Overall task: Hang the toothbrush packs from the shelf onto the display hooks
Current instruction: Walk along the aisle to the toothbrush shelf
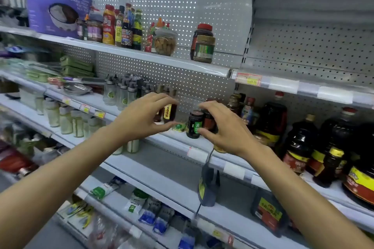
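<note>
1. The left hand [141, 115] is hovering in front of the middle shelf [166, 138]. Its fingers and thumb are curving into an open C, released and grasping nothing. A small sauce bottle [169, 111] is standing just behind its fingertips.
2. The right hand [224, 127] is holding level with the left, near it, in a mirrored curl. Its thumb is lying against, or just in front of, a dark jar [194, 124] with a green label. Whether it is gripping that jar cannot be told.
3. No toothbrush pack is showing between the hands or in either hand.
4. The only hanging item is a dark pack [208, 186]. It is dangling from the front rail of the middle shelf, directly below the right wrist, long axis vertical. Whether it is a toothbrush pack is too blurred to confirm.
5. Flat packets [133, 202] are lying on the lower shelf, below and between the forearms. Their contents are also unreadable.
6. Judgement: the candidate packs are sitting below both hands, not ahead of them. The right hand is nearer the hanging pack, so the coming move is calling for a downward reach.
7. Large oil bottles [299, 143] are crowding the shelf to the right and are posing a knock risk to the right forearm.
</note>
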Tool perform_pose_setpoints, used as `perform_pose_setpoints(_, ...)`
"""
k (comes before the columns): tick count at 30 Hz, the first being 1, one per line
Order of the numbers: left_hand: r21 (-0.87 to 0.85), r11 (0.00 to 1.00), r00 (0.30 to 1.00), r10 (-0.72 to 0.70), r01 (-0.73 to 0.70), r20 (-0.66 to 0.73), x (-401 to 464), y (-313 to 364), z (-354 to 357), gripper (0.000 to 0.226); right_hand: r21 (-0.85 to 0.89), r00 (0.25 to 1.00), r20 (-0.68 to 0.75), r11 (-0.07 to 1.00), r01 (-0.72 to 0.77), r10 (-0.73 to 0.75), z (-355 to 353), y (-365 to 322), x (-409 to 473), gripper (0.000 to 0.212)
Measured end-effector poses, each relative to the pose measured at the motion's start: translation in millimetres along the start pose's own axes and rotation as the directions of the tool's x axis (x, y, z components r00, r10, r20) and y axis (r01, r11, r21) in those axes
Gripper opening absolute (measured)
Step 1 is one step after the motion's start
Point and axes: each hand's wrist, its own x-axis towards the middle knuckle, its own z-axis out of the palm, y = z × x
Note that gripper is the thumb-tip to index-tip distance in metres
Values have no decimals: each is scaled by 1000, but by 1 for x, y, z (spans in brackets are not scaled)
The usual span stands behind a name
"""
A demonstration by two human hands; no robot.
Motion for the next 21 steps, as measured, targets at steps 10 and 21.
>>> perform_pose_setpoints(10,57,988,989,-144,141,38,-58,-59,17,55,53,993,68,995,89,-93,63,-15,39,59)
perform_pose_setpoints(21,66,987,982,-154,147,112,-96,-200,26,56,118,991,95,990,78,-89,176,-62,133,57)
